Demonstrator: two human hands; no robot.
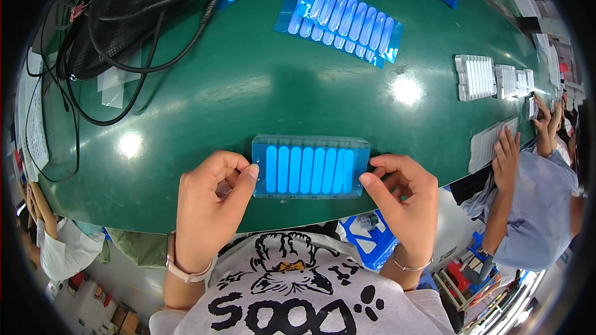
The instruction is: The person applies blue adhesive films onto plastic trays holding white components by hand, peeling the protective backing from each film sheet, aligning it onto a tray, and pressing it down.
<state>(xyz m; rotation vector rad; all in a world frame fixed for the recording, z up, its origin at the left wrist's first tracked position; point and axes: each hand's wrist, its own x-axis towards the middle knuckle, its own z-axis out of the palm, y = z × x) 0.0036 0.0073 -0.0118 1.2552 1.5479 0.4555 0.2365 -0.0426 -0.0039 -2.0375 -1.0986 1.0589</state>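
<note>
As two hands meet at its ends, the clear tray: level and lengthwise across the wearer's front, near the close edge of the green table; whether it rests on the surface or is held slightly above cannot be told.

Blue sheet: laid over the tray, its row of bright blue rounded strips standing side by side between the two thumbs, the tray's notched far rim showing beyond it.

Left hand: grasping the tray at its left end, thumb tip over the short edge, forefinger bent behind it, the other fingers curled under the palm.

Right hand: grasping the opposite end, thumb tip on the right edge, forefinger just beside the far corner; how firm the pinch is cannot be told.

Grip and tray: the hands at the short ends only, the whole middle uncovered.

Far side of the table: shiny blue sheets with pale strips, overlapping, well apart from both hands; to their left, a black mesh bag and looping black cables.

Right of the table: more clear trays in a line, with a co-worker's hand by another tray nearer the edge.
</note>
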